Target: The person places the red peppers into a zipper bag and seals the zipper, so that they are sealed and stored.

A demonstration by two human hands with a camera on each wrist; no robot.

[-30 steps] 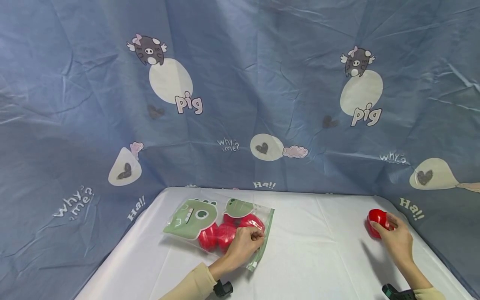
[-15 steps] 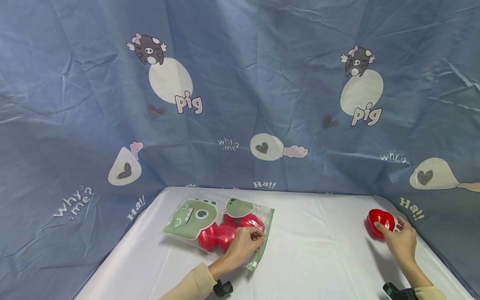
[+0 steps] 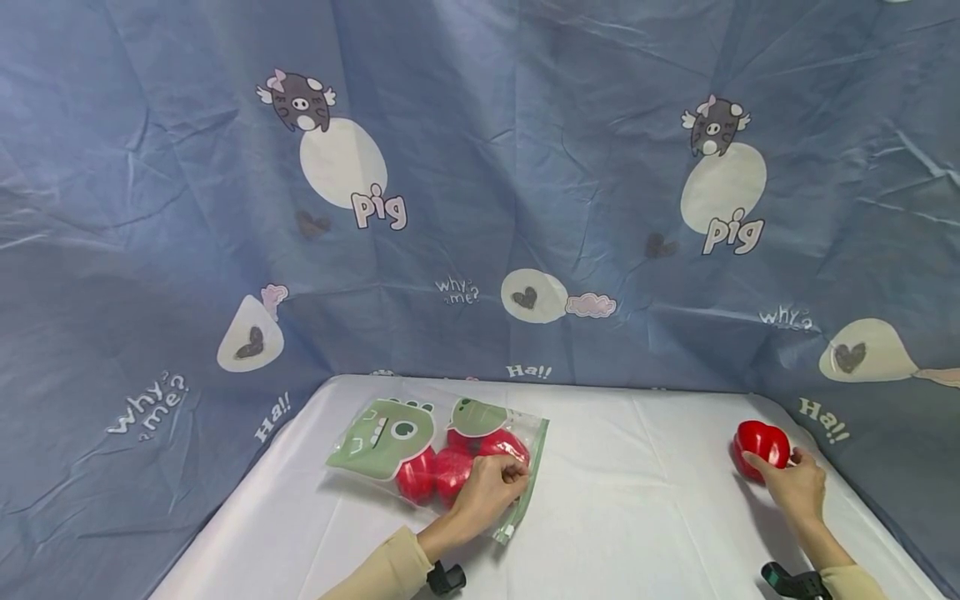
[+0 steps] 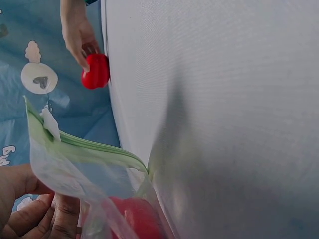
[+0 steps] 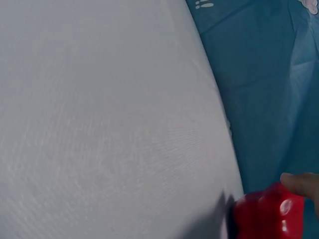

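My left hand [image 3: 491, 487] pinches the mouth side of a clear zip bag [image 3: 534, 479] printed with green cartoon monsters. Several red bell peppers [image 3: 453, 473] lie inside it, partly hidden by the print and my hand. In the left wrist view, the bag's green zip strip [image 4: 99, 149] with its white slider stands gaping above the fingers [image 4: 65, 214]. At the table's right side, my right hand [image 3: 798, 487] holds another red bell pepper [image 3: 763, 446], thumb on the near side and fingers at its right. The right wrist view shows this pepper [image 5: 269, 214] at the bottom edge.
A white cloth covers the table [image 3: 630, 483], and its right edge runs close by the right hand. Behind and at both sides hangs a blue printed curtain [image 3: 480, 208].
At the right, the hand's fingers spread off the pepper's side and came back against it, while the pepper turned a little. The left hand and bag stayed where they were.
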